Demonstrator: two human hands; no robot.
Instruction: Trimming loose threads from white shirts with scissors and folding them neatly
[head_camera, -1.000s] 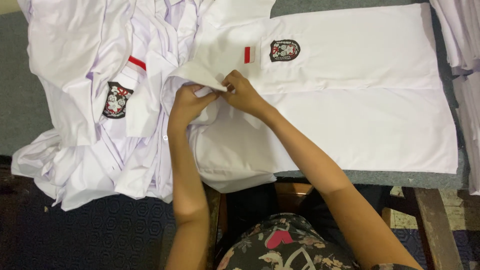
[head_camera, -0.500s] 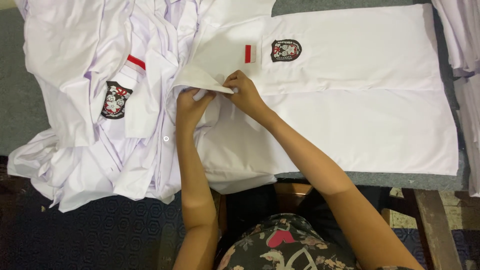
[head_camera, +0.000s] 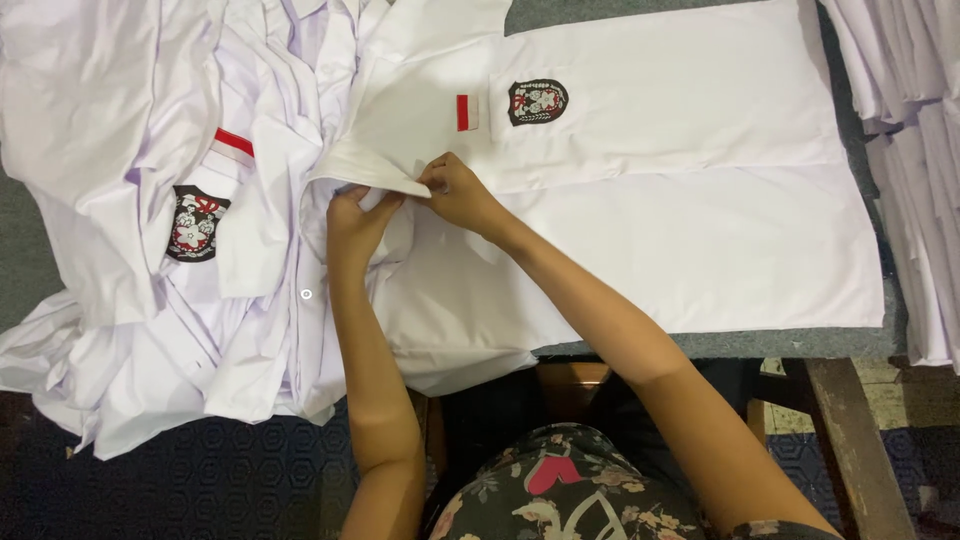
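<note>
A white uniform shirt (head_camera: 680, 200) lies flat on the grey table, front up, with a black embroidered badge (head_camera: 537, 101) and a small red and white patch (head_camera: 467, 112) on its chest. Its collar (head_camera: 365, 165) points left. My left hand (head_camera: 357, 220) pinches the fabric just under the collar tip. My right hand (head_camera: 458, 192) grips the collar edge beside it, fingers closed on the cloth. Both hands nearly touch at the neck opening.
A heap of unfolded white shirts (head_camera: 150, 250) covers the left side, one showing a badge (head_camera: 193, 222) and a red strip. Folded white shirts (head_camera: 915, 150) are stacked at the right edge. A wooden frame (head_camera: 840, 440) shows below the grey table edge (head_camera: 760, 343).
Both hands have shifted slightly up and left along the collar, and the collar tip has been lifted and pulled flatter. The shirt body has not moved.
</note>
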